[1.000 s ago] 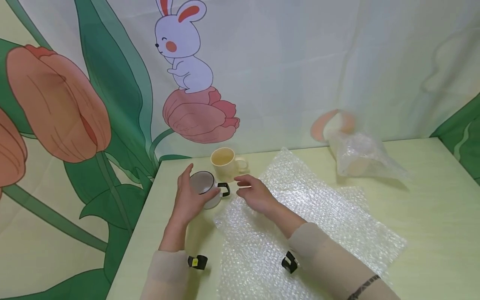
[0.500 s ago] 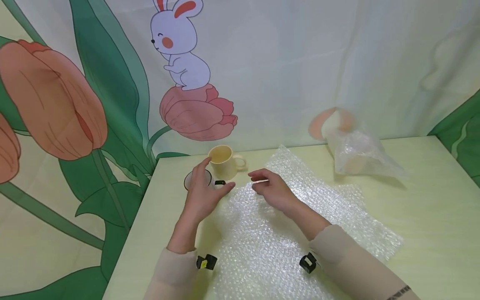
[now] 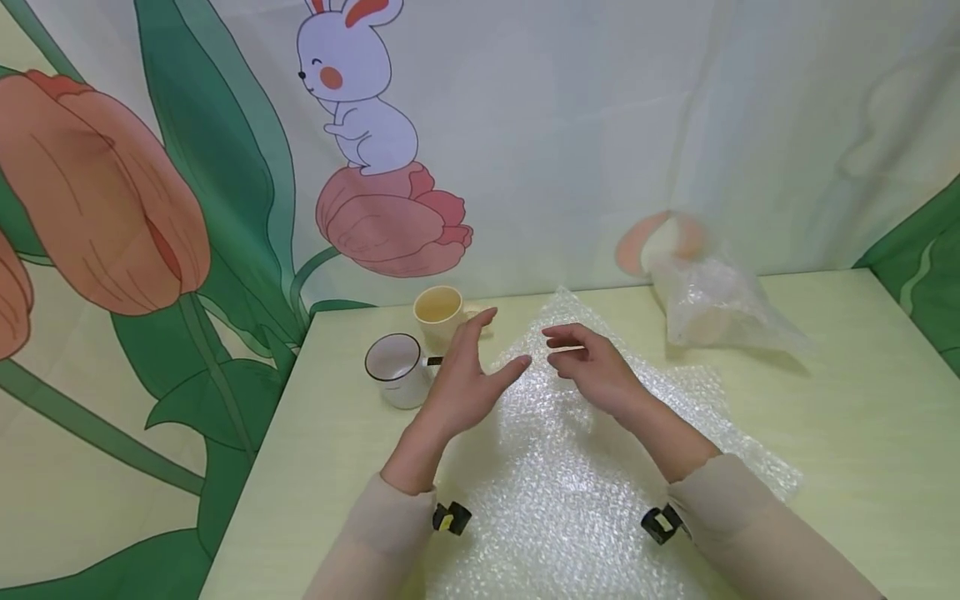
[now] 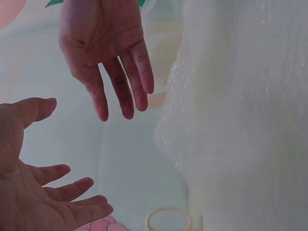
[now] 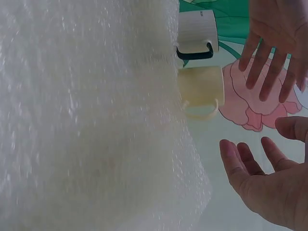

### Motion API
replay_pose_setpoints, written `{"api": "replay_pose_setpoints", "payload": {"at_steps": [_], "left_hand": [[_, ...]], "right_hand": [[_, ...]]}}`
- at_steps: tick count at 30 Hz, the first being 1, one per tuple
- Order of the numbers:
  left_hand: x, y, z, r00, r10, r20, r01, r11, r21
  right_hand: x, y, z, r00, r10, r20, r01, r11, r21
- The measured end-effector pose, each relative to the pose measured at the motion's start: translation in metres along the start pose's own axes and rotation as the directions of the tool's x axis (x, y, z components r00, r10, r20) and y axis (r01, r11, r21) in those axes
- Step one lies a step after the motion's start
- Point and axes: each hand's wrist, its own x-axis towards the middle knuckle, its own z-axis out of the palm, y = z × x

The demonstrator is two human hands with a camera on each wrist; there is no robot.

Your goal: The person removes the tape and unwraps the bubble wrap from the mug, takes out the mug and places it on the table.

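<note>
My left hand hovers over the left part of the bubble wrap, fingers apart and holding nothing. Facing it, my right hand is also raised above the sheet, its fingers loosely bent around nothing. A gap separates the two hands. Left of the left hand stands a white mug with a dark rim and black handle, partly covered by that hand. Just behind it is a yellow mug, its handle partly hidden by the left fingers. In the right wrist view both the white mug and the yellow mug show beyond the wrap.
At the back right of the table lies a bubble-wrapped bundle with something pale inside. A printed cloth with a rabbit and tulips hangs behind the table. Small black devices sit at both wrists.
My left hand has moved right, away from the white mug, which is now left standing. My right hand has also shifted right over the bubble wrap. Both mugs stay in place.
</note>
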Motion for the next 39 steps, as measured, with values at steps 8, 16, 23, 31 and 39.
{"api": "replay_pose_setpoints", "payload": {"at_steps": [8, 16, 23, 31, 39], "left_hand": [[0.008, 0.018, 0.025, 0.993, 0.053, 0.103, -0.053, 0.999, 0.002], [0.022, 0.04, 0.049, 0.981, 0.08, 0.174, -0.082, 0.997, 0.006], [0.037, 0.052, 0.07, 0.977, 0.077, 0.199, -0.079, 0.997, 0.001], [0.056, 0.066, 0.094, 0.973, 0.056, 0.223, -0.063, 0.998, 0.022], [0.082, 0.076, 0.119, 0.976, 0.049, 0.21, -0.07, 0.993, 0.091]], "right_hand": [[-0.014, 0.002, -0.031, 0.998, 0.004, -0.06, -0.006, 1.0, -0.027], [-0.025, 0.001, -0.07, 0.985, 0.033, -0.169, -0.05, 0.994, -0.098], [-0.032, 0.003, -0.101, 0.968, 0.036, -0.249, -0.077, 0.985, -0.157], [-0.032, 0.004, -0.139, 0.913, 0.047, -0.406, -0.13, 0.975, -0.179], [-0.025, 0.014, -0.174, 0.83, 0.097, -0.55, -0.253, 0.943, -0.214]]}}
